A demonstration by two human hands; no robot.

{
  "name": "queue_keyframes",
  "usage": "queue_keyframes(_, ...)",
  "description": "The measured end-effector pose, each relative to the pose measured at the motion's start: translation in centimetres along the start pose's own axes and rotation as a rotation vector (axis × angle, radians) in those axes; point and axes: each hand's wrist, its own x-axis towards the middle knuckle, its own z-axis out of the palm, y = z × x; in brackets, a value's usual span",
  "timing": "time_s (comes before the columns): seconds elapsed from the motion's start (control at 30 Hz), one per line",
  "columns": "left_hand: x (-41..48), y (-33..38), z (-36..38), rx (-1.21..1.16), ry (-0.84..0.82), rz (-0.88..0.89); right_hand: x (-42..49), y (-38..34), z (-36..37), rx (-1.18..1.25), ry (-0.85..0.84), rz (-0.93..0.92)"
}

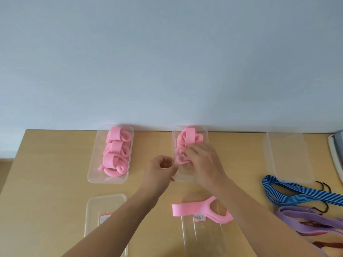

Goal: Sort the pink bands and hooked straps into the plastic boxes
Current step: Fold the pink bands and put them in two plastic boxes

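Three clear plastic boxes stand along the table's far edge. The left box [92, 164] is full of folded pink bands [116, 156]. The middle box [205, 134] holds more pink bands [185, 139], and my right hand [204, 162] reaches into it, fingers pinching a band there. My left hand [159, 169] sits at that box's near left corner, fingers curled against the rim. One loose pink band [196, 210] lies on a lid near me. The right box [285, 154] is empty. Blue hooked straps [289, 191] and purple hooked straps [304, 219] lie at the right.
Two clear lids with red labels lie near the front: one at the left [104, 210] and one in the middle [202, 236] under the loose band. A white object [336, 154] sits at the right table edge. A pale wall rises right behind the boxes.
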Motion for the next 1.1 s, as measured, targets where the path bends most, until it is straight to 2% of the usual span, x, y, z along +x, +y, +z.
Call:
queue_keyframes(0.23,0.2,-0.2,-0.2,0.014,0.016,0.034,0.1,0.1,0.1,-0.169,0.004,0.051)
queue_keyframes(0.43,-0.4,-0.2,-0.1,0.022,0.050,0.063,-1.0,0.1,-0.5,-0.097,0.017,0.037)
queue_keyframes(0.53,-1.1,-0.3,0.1,0.080,0.141,0.141,-2.1,0.3,-0.9,0.085,0.192,0.069)
queue_keyframes(0.63,-2.6,-1.0,0.3,0.212,0.242,0.293,-5.4,1.7,-0.8,0.137,0.371,0.233)
queue_keyframes(0.73,-4.5,-2.5,0.3,0.316,0.225,0.434,-9.8,2.9,0.1,0.098,0.286,0.448)
queue_keyframes(0.83,-5.6,-4.6,0.9,0.508,0.154,0.595,-13.4,2.8,1.6,0.116,-0.003,0.607)
queue_keyframes(0.9,-6.0,-5.5,1.5,0.632,0.113,0.692,-14.9,2.4,2.4,0.108,-0.114,0.646)
queue_keyframes(0.97,-6.4,-6.1,2.1,0.716,0.067,0.770,-15.6,2.0,2.6,0.084,-0.089,0.670)
queue_keyframes(1.1,-6.8,-6.8,2.5,0.854,-0.025,0.872,-15.9,1.5,1.8,0.122,0.100,0.654)
